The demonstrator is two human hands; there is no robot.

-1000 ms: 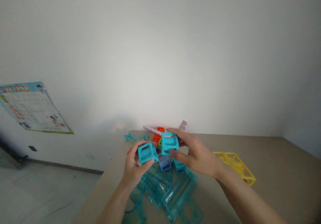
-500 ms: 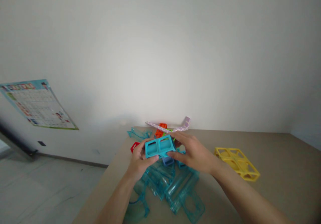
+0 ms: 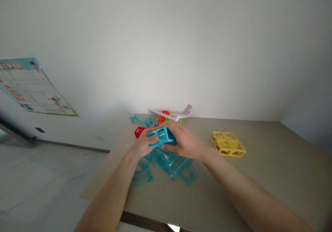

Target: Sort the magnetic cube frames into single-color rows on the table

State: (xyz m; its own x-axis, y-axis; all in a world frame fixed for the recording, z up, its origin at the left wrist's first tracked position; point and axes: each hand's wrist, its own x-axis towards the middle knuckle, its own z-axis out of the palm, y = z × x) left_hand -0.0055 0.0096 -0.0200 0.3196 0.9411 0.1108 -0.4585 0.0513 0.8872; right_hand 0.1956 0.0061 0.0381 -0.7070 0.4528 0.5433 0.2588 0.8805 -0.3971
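Note:
A light blue plastic block with windowed sides (image 3: 161,137) is held up between my two hands, above the table. My left hand (image 3: 141,144) grips its left end, the thumb lying across the front face. My right hand (image 3: 185,140) is closed round the right end, with fingers over the top and the thumb below. A dark blue part (image 3: 171,137) shows there; whether it is a separate piece I cannot tell. Beneath the hands lie several see-through teal plastic pieces (image 3: 178,166). A red block (image 3: 139,132) lies just behind my left hand.
On the table (image 3: 202,187), a yellow open-frame block (image 3: 228,144) sits to the right. Near the wall are an orange piece (image 3: 163,116), a pale purple jointed strip (image 3: 183,116) and a teal clear piece (image 3: 143,120). A poster (image 3: 36,90) hangs on the left wall.
The light blue block has turned, so its right end faces me more. My left thumb now lies over its front, and the dark blue part shows at its right end. My view has tilted downward.

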